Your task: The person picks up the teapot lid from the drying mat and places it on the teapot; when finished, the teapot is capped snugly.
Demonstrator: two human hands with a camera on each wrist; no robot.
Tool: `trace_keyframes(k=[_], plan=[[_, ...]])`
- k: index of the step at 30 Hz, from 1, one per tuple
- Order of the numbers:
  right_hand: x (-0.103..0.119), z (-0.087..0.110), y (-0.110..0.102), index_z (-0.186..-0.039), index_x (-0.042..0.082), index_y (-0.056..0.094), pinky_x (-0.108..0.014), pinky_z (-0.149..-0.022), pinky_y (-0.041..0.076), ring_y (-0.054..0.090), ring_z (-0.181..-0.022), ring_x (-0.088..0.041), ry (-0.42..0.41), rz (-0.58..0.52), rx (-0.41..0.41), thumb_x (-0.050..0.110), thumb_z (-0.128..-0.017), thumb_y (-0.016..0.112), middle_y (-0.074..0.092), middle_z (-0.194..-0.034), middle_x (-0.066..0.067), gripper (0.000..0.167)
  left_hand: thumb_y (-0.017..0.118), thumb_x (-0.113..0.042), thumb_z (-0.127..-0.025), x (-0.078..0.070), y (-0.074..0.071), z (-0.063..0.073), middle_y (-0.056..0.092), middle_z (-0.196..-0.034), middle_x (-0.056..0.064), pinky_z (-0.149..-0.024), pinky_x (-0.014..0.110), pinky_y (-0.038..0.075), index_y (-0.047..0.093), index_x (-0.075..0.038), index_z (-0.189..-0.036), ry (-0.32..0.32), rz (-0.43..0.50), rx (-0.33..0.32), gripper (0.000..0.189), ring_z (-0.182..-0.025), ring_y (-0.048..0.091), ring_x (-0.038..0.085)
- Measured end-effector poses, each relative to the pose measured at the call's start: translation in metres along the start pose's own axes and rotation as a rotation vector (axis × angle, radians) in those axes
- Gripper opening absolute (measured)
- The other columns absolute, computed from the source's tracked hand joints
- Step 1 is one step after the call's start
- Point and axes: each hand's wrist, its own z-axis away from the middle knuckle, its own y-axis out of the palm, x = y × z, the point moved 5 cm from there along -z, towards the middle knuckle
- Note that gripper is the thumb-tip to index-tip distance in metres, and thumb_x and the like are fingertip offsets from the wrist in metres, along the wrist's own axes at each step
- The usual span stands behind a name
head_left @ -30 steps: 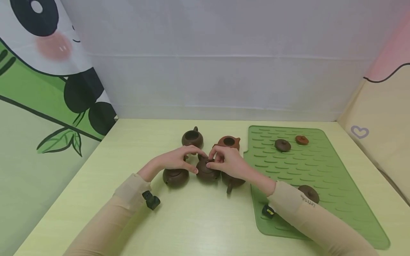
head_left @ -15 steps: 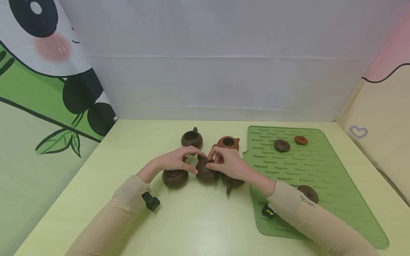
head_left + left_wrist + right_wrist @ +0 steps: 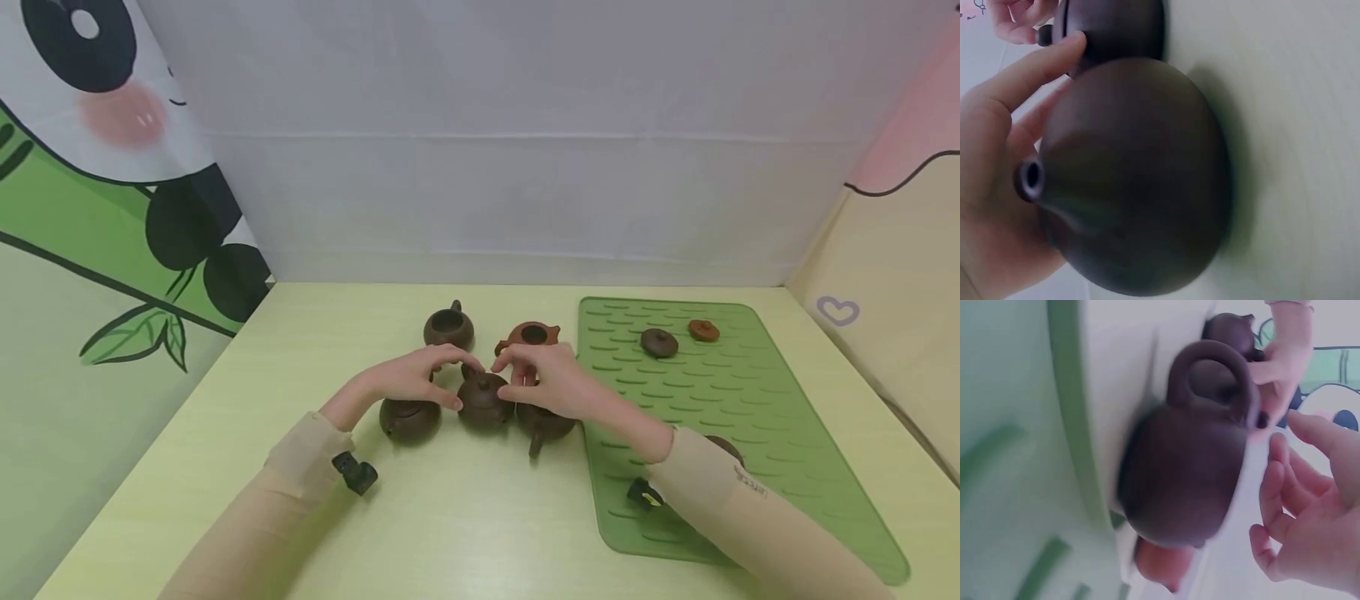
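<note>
A dark brown lidded teapot point(image 3: 483, 412) stands in the middle of the cluster. My left hand point(image 3: 408, 375) holds it, thumb against its side and fingers reaching behind; the left wrist view shows the thumb on its dark body point(image 3: 1125, 28). Just right of its lid knob point(image 3: 483, 384), my right hand point(image 3: 551, 379) hovers with fingers parted; in the right wrist view nothing lies between its fingers point(image 3: 1275, 487). Another lidded dark teapot point(image 3: 410, 423) sits under my left wrist. Below my right hand stands a dark teapot point(image 3: 546, 423), its looped handle toward me; my hand hides its top.
Behind stand a lidless brown teapot point(image 3: 450, 332) and a lidless reddish teapot point(image 3: 534, 333). On the right lies a green mat point(image 3: 675, 400) with a dark lid point(image 3: 660, 342), a reddish lid point(image 3: 703, 331) and another dark lid point(image 3: 727, 448), partly behind my right sleeve.
My right hand has let go of the middle teapot's lid knob and drawn slightly right, fingers spreading. The left hand stays at the teapot.
</note>
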Motion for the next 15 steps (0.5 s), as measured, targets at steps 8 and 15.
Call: trace_keyframes(k=[8, 15], plan=[[0.002, 0.029, -0.027, -0.112, 0.016, 0.067, -0.026, -0.076, 0.048, 0.060, -0.073, 0.001, -0.034, 0.007, -0.008, 0.019, -0.088, 0.074, 0.065, -0.077, 0.012, 0.025, 0.074, -0.027, -0.088, -0.012, -0.003, 0.004, 0.052, -0.146, 0.002, -0.113, 0.050, 0.037, 0.052, -0.016, -0.141, 0.043, -0.139, -0.059, 0.059, -0.138, 0.045, 0.026], [-0.005, 0.060, -0.046, -0.114, 0.019, 0.067, -0.025, -0.076, 0.050, 0.060, -0.076, 0.001, -0.043, -0.013, -0.100, 0.014, -0.087, 0.075, 0.065, -0.080, 0.015, 0.028, 0.067, -0.028, -0.094, -0.031, -0.002, 0.006, 0.057, -0.141, -0.001, -0.113, 0.046, 0.039, 0.055, -0.016, -0.138, 0.084, -0.123, -0.188, 0.048, -0.137, 0.048, 0.021]])
